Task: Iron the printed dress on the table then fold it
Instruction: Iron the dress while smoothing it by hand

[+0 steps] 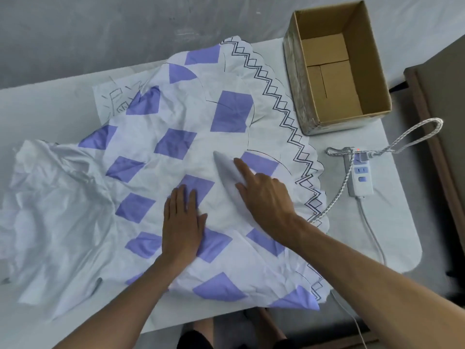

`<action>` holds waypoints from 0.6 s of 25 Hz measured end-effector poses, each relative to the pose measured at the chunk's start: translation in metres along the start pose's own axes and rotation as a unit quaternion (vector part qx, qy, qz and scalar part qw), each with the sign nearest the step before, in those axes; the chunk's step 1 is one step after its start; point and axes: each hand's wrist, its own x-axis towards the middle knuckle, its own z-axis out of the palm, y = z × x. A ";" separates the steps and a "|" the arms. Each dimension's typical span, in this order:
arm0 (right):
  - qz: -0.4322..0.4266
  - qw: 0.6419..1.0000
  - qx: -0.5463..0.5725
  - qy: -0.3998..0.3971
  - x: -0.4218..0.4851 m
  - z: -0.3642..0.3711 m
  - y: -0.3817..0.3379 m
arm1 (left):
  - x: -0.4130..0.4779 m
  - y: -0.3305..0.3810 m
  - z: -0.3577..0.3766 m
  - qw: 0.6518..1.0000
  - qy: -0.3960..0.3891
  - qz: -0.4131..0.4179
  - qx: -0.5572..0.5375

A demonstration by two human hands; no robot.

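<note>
The dress (231, 112) lies spread over the table (397, 222), skirt fanned toward the far right corner. Both hands rest on its middle section.

1. Right hand (266, 197): grasps the iron (226, 167) from above. The forefinger is stretched forward along the iron's right side and the other fingers are curled over it. The iron is pale and blurred, and the hand covers its handle, so the exact hold appears to be a wrap but is not fully visible. The pointed tip aims away from the person, on white fabric between two purple squares.
2. Left hand (182, 222): released, palm down, fingers straight and together, pressing flat on the dress just left of the iron, partly over a purple square.

Dress appearance: white fabric printed with purple squares. A black zigzag band runs along the scalloped hem on the right. The fabric is creased throughout. To the left, plain white fabric lies heavily crumpled.

Surroundings:
- A cardboard box (297, 71) stands open at the far right corner, touching the hem.
- A power strip (359, 177) lies on the table right of the dress, with a red light lit at its far end.
- A braided cord (412, 134) is plugged into it, loops rightward, then passes back toward the right wrist and crosses the hem.
</note>
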 end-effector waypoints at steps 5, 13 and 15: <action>-0.069 0.995 -0.073 -0.010 -0.033 0.046 -0.009 | -0.023 0.000 0.023 0.997 -0.071 -0.032 0.021; 0.100 0.994 -0.036 0.018 -0.044 0.021 0.090 | -0.023 -0.002 0.027 0.996 -0.083 -0.026 0.036; 0.136 0.990 -0.030 0.031 -0.048 0.017 0.109 | -0.023 0.000 0.025 0.994 -0.095 -0.028 0.042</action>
